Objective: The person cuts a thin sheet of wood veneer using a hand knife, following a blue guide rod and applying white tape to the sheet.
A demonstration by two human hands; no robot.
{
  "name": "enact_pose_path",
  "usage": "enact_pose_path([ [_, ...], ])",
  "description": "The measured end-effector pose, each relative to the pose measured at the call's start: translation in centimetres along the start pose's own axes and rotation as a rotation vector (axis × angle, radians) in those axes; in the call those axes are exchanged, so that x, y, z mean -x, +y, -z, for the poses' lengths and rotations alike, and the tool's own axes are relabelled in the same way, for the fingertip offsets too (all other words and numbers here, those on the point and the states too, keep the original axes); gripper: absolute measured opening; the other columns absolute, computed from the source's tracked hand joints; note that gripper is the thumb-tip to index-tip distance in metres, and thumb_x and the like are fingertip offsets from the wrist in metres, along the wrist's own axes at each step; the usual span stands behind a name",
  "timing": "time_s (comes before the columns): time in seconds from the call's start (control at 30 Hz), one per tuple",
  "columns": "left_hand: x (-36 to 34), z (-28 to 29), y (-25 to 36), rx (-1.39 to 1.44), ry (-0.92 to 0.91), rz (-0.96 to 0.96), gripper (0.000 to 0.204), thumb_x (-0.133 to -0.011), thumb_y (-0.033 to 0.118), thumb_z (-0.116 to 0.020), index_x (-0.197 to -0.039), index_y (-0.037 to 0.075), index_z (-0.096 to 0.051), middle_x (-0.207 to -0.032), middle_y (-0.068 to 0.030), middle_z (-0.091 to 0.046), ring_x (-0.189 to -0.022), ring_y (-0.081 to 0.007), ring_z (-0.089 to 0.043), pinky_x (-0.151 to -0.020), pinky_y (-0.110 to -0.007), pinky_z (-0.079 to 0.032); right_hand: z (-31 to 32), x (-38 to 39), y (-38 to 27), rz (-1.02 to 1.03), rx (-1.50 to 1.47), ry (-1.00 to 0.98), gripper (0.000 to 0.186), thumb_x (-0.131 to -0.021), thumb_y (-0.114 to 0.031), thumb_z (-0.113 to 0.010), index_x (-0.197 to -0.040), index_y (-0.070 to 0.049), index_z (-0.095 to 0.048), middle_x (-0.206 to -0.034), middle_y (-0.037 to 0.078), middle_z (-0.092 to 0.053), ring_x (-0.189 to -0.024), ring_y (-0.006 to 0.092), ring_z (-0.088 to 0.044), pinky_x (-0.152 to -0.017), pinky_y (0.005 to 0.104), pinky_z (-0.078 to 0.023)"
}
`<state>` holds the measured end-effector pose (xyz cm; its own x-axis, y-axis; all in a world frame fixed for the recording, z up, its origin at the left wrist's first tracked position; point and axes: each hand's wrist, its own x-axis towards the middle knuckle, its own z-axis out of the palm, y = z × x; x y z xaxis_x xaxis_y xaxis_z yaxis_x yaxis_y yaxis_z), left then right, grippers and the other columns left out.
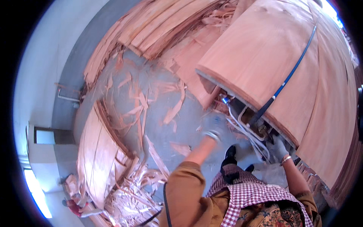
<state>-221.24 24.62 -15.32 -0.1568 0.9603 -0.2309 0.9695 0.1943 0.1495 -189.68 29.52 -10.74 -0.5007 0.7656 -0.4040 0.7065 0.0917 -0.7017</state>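
My left hand [214, 126], gloved and smeared by motion, is out over the grey floor left of a large pile of pinkish wood veneer sheets [244, 58]; its fingers cannot be made out. My gloved right hand [276, 148] is at the pile's near edge, fingers curled on something dark that I cannot make out. Beside it, pale hoses [245, 132] and a metal frame [244, 113] show under the sheets. A long blue-and-black strap or rod [292, 72] crosses the top of the pile. A small blue fitting [225, 100] sits under the edge.
Veneer stacks lie at the back [155, 24] and left [98, 151], with loose scraps [174, 109] on the grey floor [159, 132] and heaped offcuts [128, 200] at the lower left. A co-worker in a red top [75, 208] is beside the left stack, near a white wall.
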Motion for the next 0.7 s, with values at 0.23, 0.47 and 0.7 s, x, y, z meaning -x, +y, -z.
enact_pose_path([
  [0.23,13.9,2.6,-15.1,0.198,-0.231,0.329,0.033,-0.078,0.036,-0.060,-0.093,0.008,-0.069,-0.092,-0.0133,-0.067,-0.084,-0.0308,-0.063,-0.081,-0.041,-0.049,-1.2,0.5,2.7,-0.054,-0.543,0.015,0.019,-0.085,-0.012,-0.060,-0.104,-0.008,-0.058,-0.089,0.007,-0.061,-0.081,0.0158,-0.056,-0.074,0.0283,-0.048],
  [0.47,10.7,-3.9,4.5,0.143,-0.592,-0.503,0.025,-0.084,0.028,-0.055,-0.089,0.007,-0.068,-0.092,-0.0133,-0.067,-0.088,-0.0337,-0.062,-0.081,-0.043,-0.047,0.7,6.5,1.4,0.173,-0.239,0.160,0.015,-0.087,-0.010,-0.063,-0.100,-0.003,-0.060,-0.083,0.003,-0.059,-0.074,0.0094,-0.051,-0.069,0.0263,-0.045],
  [0.7,-1.4,-1.0,14.2,0.170,-0.179,-0.568,0.015,-0.081,0.013,-0.056,-0.091,0.007,-0.066,-0.093,-0.0173,-0.065,-0.090,-0.0353,-0.061,-0.077,-0.042,-0.049,2.6,13.1,1.9,0.022,-0.374,0.214,0.020,-0.086,-0.006,-0.062,-0.104,-0.001,-0.060,-0.085,0.003,-0.061,-0.077,0.0082,-0.054,-0.071,0.0242,-0.046],
])
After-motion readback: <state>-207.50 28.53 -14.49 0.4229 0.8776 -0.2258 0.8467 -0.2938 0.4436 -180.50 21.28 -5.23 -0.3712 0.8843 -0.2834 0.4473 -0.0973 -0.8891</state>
